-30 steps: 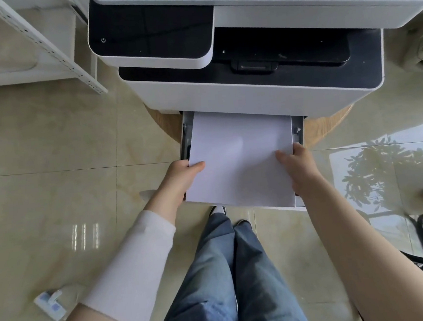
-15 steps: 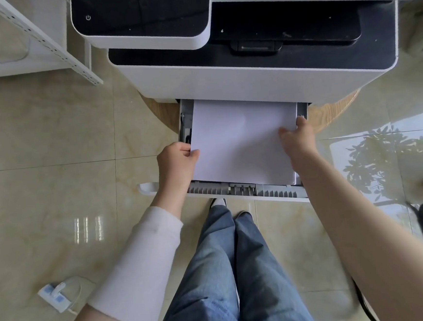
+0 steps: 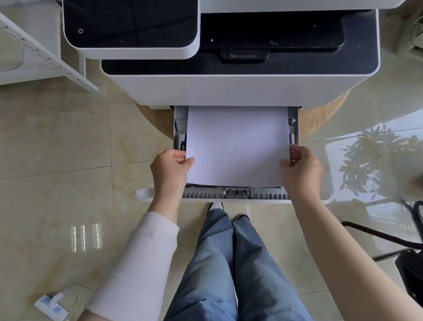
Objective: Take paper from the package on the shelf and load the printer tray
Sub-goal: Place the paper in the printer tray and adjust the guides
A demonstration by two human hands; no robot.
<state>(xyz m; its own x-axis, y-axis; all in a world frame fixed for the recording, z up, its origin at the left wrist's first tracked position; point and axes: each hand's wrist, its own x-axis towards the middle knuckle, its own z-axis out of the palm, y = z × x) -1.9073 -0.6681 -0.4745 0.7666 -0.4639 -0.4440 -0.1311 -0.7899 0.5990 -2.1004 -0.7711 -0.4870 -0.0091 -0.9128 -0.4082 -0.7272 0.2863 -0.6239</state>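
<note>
Item: paper stack (image 3: 237, 143), white, plain, unmarked, edges squared. Location: inside the pulled-out printer tray (image 3: 233, 195), which projects toward the near side from under the printer (image 3: 237, 87). The far end of the stack disappears beneath the printer body; the near edge lies just short of the tray's ribbed grey front lip. Thickness cannot be judged from above.

Long axis: runs near to far, in line with the tray's travel into the machine. The left edge looks slightly skewed against the grey left side guide (image 3: 181, 140), with a wider gap at the far end.

Left hand (image 3: 170, 170): at the near-left corner of the stack, thumb on top and fingers curled under the edge, clamped on the paper.

Right hand (image 3: 300, 166): at the near-right corner, thumb on the top sheet and fingers wrapped round the side, likewise gripping the paper, just beside the right side guide (image 3: 291, 128).

Governing relation: the stack lies directly ahead of both hands, between them, each equally close to its own corner. Judged requirement: lower and square the stack flat between the guides, release, then push the tray in along the same near-to-far line.

Surroundings: glossy tiled floor (image 3: 40, 148); white shelf frame (image 3: 32, 45) at far left.
</note>
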